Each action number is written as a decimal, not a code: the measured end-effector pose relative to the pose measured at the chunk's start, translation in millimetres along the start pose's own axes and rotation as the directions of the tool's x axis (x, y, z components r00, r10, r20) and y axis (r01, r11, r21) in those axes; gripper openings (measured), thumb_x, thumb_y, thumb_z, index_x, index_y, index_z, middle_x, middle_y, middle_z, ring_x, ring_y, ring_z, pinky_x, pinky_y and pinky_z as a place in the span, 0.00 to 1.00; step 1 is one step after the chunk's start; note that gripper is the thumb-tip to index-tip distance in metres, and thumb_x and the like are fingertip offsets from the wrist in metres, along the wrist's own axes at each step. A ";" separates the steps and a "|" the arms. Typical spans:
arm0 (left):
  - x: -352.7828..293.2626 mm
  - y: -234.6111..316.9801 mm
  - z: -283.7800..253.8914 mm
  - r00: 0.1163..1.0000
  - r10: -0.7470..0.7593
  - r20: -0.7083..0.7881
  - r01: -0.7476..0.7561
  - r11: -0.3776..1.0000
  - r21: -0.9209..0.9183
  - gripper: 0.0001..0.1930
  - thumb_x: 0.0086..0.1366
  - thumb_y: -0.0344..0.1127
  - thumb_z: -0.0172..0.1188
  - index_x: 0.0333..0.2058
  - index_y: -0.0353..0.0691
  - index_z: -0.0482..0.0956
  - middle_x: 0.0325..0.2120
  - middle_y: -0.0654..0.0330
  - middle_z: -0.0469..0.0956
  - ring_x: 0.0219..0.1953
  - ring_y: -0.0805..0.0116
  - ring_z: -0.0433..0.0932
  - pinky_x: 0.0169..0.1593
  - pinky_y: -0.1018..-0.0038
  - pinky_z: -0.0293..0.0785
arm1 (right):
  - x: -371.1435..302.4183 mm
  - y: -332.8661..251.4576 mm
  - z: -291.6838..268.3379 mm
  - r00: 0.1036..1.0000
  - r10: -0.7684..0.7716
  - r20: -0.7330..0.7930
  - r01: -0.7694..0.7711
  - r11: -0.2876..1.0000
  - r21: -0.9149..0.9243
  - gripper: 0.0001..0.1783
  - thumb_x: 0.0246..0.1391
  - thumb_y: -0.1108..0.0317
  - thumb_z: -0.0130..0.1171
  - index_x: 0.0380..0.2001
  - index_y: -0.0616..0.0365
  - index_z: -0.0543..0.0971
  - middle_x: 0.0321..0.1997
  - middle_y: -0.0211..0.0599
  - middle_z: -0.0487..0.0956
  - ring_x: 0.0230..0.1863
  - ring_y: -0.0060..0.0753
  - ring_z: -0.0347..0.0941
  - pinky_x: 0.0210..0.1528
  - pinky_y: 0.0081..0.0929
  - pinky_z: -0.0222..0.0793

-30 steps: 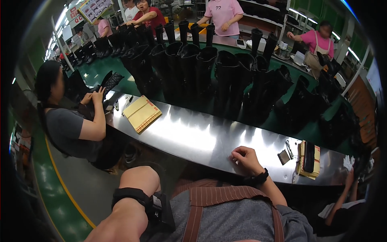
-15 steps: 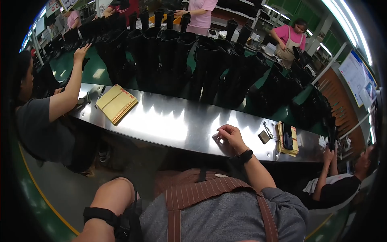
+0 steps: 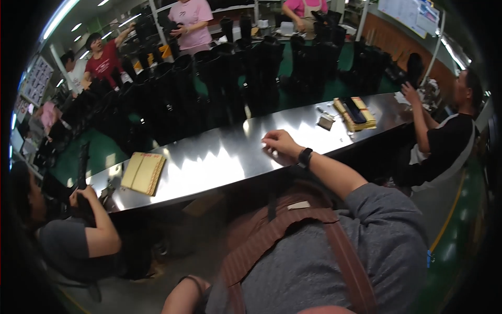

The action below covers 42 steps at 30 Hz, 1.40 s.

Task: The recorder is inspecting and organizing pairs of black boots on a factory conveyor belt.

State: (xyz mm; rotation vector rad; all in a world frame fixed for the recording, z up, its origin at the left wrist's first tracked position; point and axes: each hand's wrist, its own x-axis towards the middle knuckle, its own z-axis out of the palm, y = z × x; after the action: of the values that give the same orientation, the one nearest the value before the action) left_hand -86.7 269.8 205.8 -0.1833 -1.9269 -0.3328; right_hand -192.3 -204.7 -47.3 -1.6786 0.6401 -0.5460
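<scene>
My right hand [image 3: 282, 142] is over the shiny metal bench top [image 3: 246, 141], close to its near edge. Its fingers are curled into a pinch; whether anything small sits in them I cannot make out. A dark band circles the wrist. Of my left arm only a bit of forearm [image 3: 184, 299] shows at the lower edge, and the hand is outside the picture. Left of my right hand lies a stack of yellow cards [image 3: 144, 174]. To its right are a small brownish metal piece [image 3: 325, 122] and another yellow stack [image 3: 366, 124] with a dark phone [image 3: 354, 111] on top.
Rows of tall black boots [image 3: 219, 78] stand on the green surface [image 3: 334, 97] behind the bench. At the left a seated co-worker [image 3: 68, 240] handles a dark boot part [image 3: 82, 162]. Another co-worker [image 3: 444, 136] sits at the right end. Several people stand across the boots.
My view has turned and tilted, so the bench now slopes up rightward. My left arm has mostly left the picture. The left co-worker's raised hand has come down to a dark boot part.
</scene>
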 end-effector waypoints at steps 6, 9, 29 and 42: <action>-13.8 -32.1 -26.3 0.964 -0.231 0.129 0.253 0.948 -0.193 0.19 0.66 0.40 0.55 0.50 0.34 0.72 0.48 0.48 0.73 0.51 0.52 0.75 0.54 0.60 0.72 | 8.6 -6.4 -15.6 0.990 0.092 0.106 -0.107 0.983 0.146 0.08 0.57 0.67 0.60 0.36 0.60 0.78 0.30 0.29 0.78 0.30 0.18 0.74 0.36 0.19 0.72; -18.0 -49.5 -37.9 0.955 -0.255 0.154 0.290 0.910 -0.295 0.14 0.63 0.36 0.57 0.41 0.30 0.76 0.37 0.49 0.77 0.42 0.54 0.77 0.50 0.53 0.75 | 13.4 -8.0 -22.7 0.974 0.144 0.177 -0.170 0.976 0.138 0.08 0.58 0.71 0.58 0.38 0.63 0.78 0.31 0.31 0.78 0.32 0.20 0.75 0.38 0.20 0.74; -244.4 -359.8 -212.3 -0.272 -0.622 -0.734 0.960 -0.232 -0.159 0.42 0.54 0.41 0.69 0.62 0.31 0.58 0.54 0.44 0.70 0.56 0.59 0.70 0.57 0.69 0.68 | 119.3 8.4 -86.9 0.857 -0.234 -0.458 0.092 0.946 -0.311 0.46 0.43 0.52 0.69 0.60 0.67 0.62 0.57 0.52 0.69 0.58 0.45 0.68 0.60 0.36 0.63; -302.8 -460.4 -257.2 -0.188 -0.525 -0.830 0.980 -0.162 -0.119 0.40 0.46 0.35 0.74 0.56 0.33 0.63 0.52 0.48 0.73 0.55 0.55 0.72 0.58 0.68 0.69 | 180.3 40.9 -91.0 0.880 -0.198 -0.431 0.033 0.932 -0.362 0.49 0.43 0.57 0.69 0.64 0.63 0.56 0.58 0.57 0.69 0.60 0.54 0.65 0.61 0.39 0.61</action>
State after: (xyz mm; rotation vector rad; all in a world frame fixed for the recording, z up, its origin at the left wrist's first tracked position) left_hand 122.8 -239.0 -53.1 1.8019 -0.8478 -0.5250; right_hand -124.4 -398.2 -67.5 -1.9410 1.0315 -0.9869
